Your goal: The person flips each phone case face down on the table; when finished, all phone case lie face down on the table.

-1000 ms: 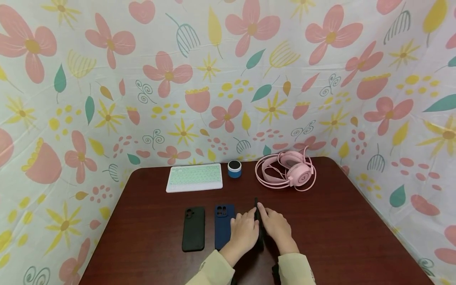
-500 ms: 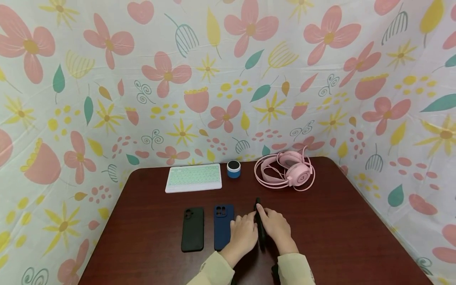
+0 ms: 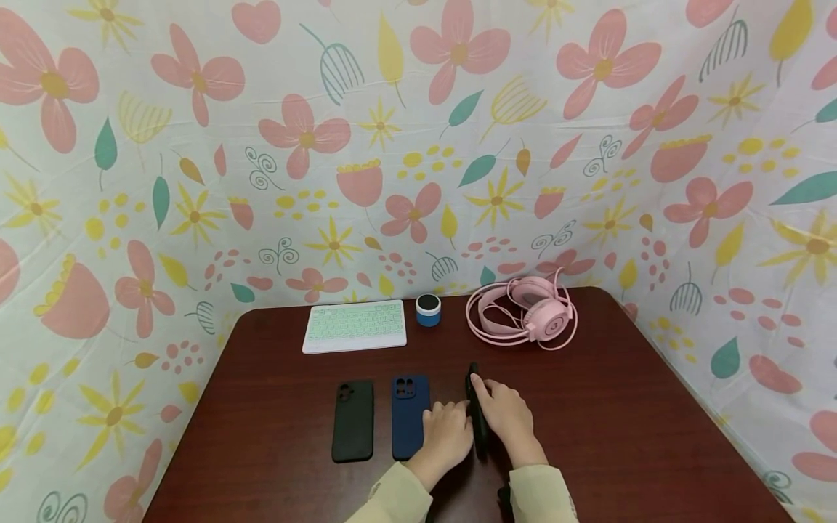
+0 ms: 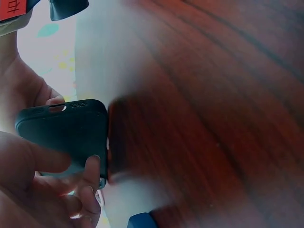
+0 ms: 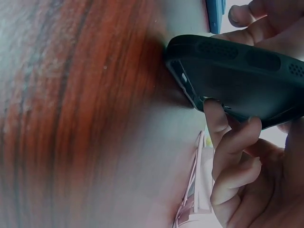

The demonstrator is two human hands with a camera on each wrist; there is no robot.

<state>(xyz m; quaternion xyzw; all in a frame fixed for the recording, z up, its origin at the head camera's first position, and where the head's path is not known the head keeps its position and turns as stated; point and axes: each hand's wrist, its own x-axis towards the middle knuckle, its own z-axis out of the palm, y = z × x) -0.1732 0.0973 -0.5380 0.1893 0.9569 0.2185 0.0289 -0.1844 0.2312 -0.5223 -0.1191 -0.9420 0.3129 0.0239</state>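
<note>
A black phone case [image 3: 479, 425] stands on its long side edge on the table, its back turned to my left hand [image 3: 447, 434]. My right hand [image 3: 508, 420] grips it from the right, thumb at the upper edge. The right wrist view shows the hollow inside of the case [image 5: 237, 85] with the right fingers [image 5: 235, 142] at its rim. In the left wrist view the loosely bent left fingers [image 4: 92, 173] rest against the smooth back of the case [image 4: 61, 130], near its camera end. A blue phone case [image 3: 408, 421] lies flat, partly behind my left hand.
Left of the blue case lies a dark green phone case [image 3: 353, 421]. Along the back edge of the brown table [image 3: 628, 407] are a white keyboard with green keys [image 3: 356, 327], a small blue-and-white cylinder [image 3: 428, 310] and pink headphones [image 3: 526, 312]. A flowered cloth hangs behind.
My left hand has slid slightly down along the case toward me, its index finger leaving the spot by the right thumb. The right hand keeps its grip; the case is nearly still.
</note>
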